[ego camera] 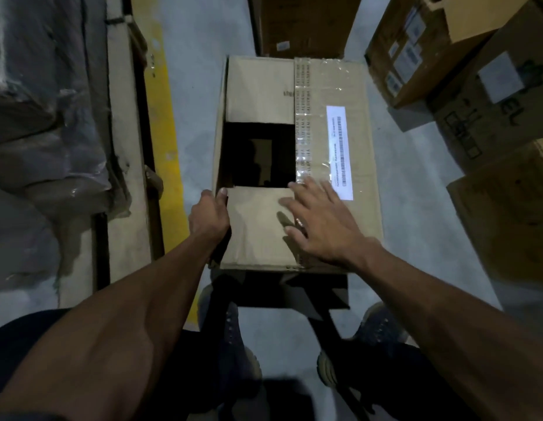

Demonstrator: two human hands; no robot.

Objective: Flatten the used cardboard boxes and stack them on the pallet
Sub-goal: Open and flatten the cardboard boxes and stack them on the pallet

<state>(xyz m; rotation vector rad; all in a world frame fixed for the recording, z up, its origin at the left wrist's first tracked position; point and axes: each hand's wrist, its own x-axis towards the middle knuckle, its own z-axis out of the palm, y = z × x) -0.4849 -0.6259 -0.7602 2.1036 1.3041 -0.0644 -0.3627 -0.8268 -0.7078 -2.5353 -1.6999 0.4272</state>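
Brown taped cardboard box (294, 159) stands on the floor, top partly open.

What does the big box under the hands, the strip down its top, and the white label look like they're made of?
Box: matte brown cardboard, probably corrugated, judging by its creased flaps.
Strip: clear glossy plastic tape; it wrinkles and glints, with print showing along it.
Label: white paper-like sticker printed with barcodes.

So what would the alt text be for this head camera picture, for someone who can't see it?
Seen from above, a person's left hand grips the near left edge of a brown cardboard box standing on a grey concrete floor, while the right hand lies flat on its top flap. The top is partly open, with clear tape and a white barcode label.
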